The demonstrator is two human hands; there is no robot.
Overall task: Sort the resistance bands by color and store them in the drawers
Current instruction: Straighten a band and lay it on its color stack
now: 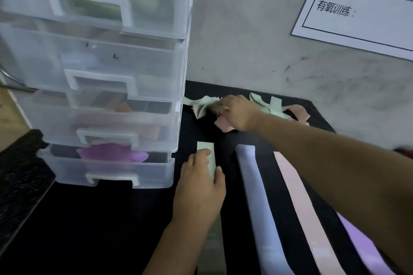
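Left hand (pixel 200 187): open and flat, fingers straight, pinning a green band (pixel 206 145) to the bench (pixel 89 230). One end of the band shows just past the fingertips and the rest trails back under the wrist.
Right hand (pixel 238 113): ahead of the left hand, fingers curled into a tangle (pixel 202 107) of green and pink bands and gripping it.
Step, as I judge it: working a green band free of the tangle.
Doing it well: press the left palm down so the flat band cannot slide. Draw the green loop out slowly and let the pink loops drop away, since a sharp tug may tighten the knot.
Right of the left hand: a blue band (pixel 252 185), a pink band (pixel 299 196) and a purple band (pixel 357 236) lie flat, side by side and apart.
Left of the left hand: clear drawers (pixel 111 96) stand near. Something purple shows in the bottom one and a greenish shape in the top one, which is probably where the green bands go.
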